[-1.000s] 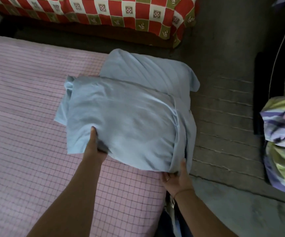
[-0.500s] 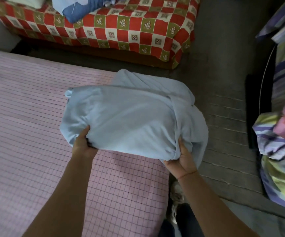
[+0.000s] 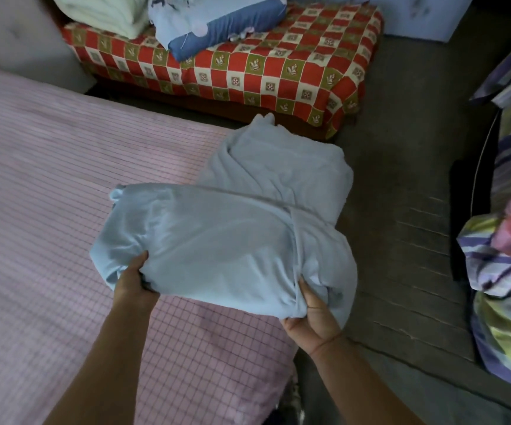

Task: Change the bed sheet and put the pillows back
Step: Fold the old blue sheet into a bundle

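- Left hand [image 3: 134,282], centre-left of frame, arm extended, fingers curled under the folded light-blue sheet [image 3: 217,240], thumb on top.
- Right hand [image 3: 312,314] grips its lower-right edge, above the pink checked mattress [image 3: 49,210].

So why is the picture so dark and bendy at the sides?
Head view: the light is dim, so the floor goes dark; the wide lens curves the lines on the pink bed; the top left corner is smeared; the blue bundle in the left hand and right hand looks sharpest.
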`<state>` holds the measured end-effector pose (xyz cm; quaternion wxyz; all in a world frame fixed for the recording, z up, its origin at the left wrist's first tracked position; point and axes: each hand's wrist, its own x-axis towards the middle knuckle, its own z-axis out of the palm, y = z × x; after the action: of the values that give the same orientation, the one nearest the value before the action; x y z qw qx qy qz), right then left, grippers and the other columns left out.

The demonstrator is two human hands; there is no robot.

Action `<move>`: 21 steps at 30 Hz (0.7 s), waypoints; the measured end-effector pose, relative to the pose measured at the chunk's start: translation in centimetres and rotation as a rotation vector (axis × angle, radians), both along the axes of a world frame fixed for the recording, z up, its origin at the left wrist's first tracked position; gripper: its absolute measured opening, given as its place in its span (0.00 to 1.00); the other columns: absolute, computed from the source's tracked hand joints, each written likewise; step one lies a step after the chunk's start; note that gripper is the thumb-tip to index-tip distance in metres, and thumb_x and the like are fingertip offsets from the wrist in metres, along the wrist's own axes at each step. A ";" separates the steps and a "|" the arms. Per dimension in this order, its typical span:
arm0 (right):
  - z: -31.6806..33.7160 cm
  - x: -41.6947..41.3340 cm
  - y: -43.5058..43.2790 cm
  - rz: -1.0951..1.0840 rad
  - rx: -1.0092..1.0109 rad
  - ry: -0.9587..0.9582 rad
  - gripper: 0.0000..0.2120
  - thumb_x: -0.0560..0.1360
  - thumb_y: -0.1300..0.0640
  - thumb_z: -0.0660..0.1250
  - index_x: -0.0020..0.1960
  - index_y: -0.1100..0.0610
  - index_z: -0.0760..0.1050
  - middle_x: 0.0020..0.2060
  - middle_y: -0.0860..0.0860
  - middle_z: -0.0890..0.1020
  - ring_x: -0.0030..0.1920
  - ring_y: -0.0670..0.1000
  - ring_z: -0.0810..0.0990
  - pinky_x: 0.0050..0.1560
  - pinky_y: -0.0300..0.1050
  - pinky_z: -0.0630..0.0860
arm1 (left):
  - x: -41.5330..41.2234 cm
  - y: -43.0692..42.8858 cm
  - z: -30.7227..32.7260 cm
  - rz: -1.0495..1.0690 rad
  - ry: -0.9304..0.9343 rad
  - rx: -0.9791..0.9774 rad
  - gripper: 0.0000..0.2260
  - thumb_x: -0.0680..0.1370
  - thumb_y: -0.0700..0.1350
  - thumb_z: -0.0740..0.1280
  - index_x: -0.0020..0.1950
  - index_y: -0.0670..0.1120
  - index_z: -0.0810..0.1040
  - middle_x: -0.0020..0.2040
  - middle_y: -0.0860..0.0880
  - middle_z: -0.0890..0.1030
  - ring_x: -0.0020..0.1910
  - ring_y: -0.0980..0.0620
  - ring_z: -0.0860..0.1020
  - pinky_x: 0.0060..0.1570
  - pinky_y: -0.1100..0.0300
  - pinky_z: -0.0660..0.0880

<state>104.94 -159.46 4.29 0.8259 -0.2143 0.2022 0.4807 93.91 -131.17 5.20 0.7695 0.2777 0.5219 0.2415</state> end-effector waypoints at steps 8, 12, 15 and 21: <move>-0.6 -14.0 -6.1 0.108 -0.098 0.063 0.50 0.51 0.56 0.86 0.70 0.57 0.71 0.63 0.58 0.78 0.62 0.60 0.78 0.54 0.54 0.80 | -15.8 -5.9 -0.8 0.043 0.089 -0.054 0.15 0.79 0.43 0.64 0.65 0.48 0.76 0.43 0.50 0.85 0.37 0.53 0.84 0.34 0.53 0.82; -0.7 -19.8 -8.7 0.189 -0.212 0.122 0.41 0.56 0.58 0.82 0.67 0.56 0.73 0.58 0.58 0.81 0.59 0.61 0.78 0.53 0.56 0.79 | -21.1 -7.6 -0.5 0.040 0.126 -0.034 0.10 0.79 0.43 0.64 0.60 0.47 0.77 0.40 0.50 0.85 0.48 0.47 0.81 0.38 0.51 0.80; -1.3 -22.0 -9.2 0.142 -0.238 0.195 0.47 0.50 0.60 0.84 0.68 0.52 0.73 0.65 0.55 0.77 0.65 0.60 0.74 0.60 0.58 0.75 | -22.7 -7.9 0.0 0.028 0.146 -0.028 0.18 0.79 0.43 0.64 0.69 0.45 0.73 0.55 0.46 0.82 0.47 0.47 0.79 0.41 0.51 0.79; -0.2 -18.8 -9.3 0.040 -0.229 0.113 0.10 0.73 0.58 0.70 0.54 0.55 0.80 0.51 0.56 0.82 0.48 0.59 0.82 0.32 0.52 0.81 | -18.3 -5.7 1.8 -0.009 0.119 -0.065 0.24 0.75 0.44 0.71 0.70 0.46 0.71 0.63 0.42 0.79 0.54 0.43 0.80 0.45 0.47 0.79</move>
<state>86.16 -168.78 4.11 0.7734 -0.2838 0.2978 0.4823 75.62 -136.85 7.04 0.7468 0.2687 0.5731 0.2039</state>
